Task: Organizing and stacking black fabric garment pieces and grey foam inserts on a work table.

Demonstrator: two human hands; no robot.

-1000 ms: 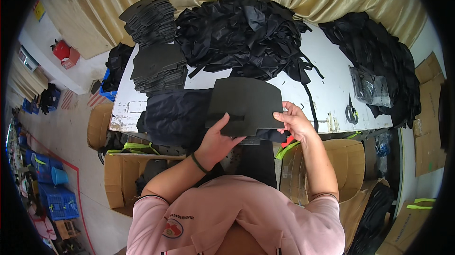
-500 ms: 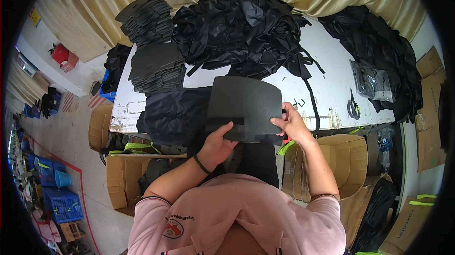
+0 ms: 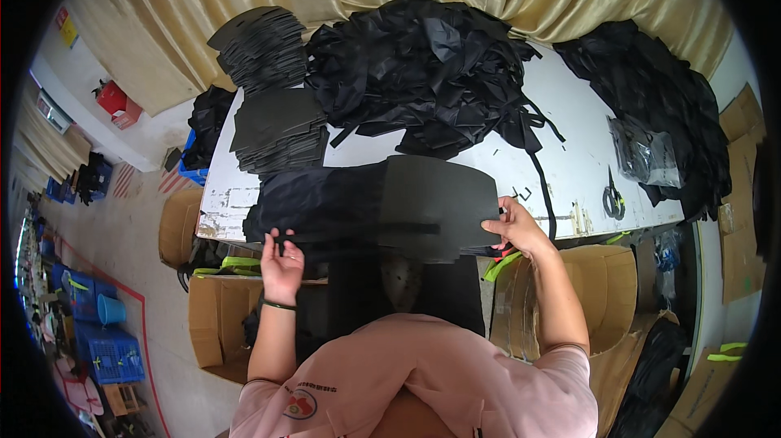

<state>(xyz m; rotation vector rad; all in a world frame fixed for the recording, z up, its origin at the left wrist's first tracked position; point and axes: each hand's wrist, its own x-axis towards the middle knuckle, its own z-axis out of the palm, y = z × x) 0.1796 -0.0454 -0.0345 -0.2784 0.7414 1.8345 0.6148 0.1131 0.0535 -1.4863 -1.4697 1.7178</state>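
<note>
My right hand [image 3: 521, 226] pinches the right edge of a stiff black panel [image 3: 439, 198], thumb on top, at the table's front edge. A black strap [image 3: 358, 236] runs leftward across the panel's lower part. Its far left end is between the fingertips of my left hand [image 3: 282, 271], which has a dark band on the wrist. Under and left of the panel lies dark navy-black fabric [image 3: 325, 198]. Behind it, on the left, are stacked black panels [image 3: 281, 129] and a taller stack [image 3: 260, 47].
Black fabric pieces [image 3: 423, 64] are heaped at the back of the white table [image 3: 582, 153]; another black heap [image 3: 667, 104] is on the right. Scissors [image 3: 613, 200] lie near a clear plastic bag [image 3: 647, 153]. Cardboard boxes [image 3: 215, 316] stand below the table's front edge.
My left hand has left the panel and moved left, drawing the strap out straight. The panel sits slightly farther right and lower in the view, still in my right hand.
</note>
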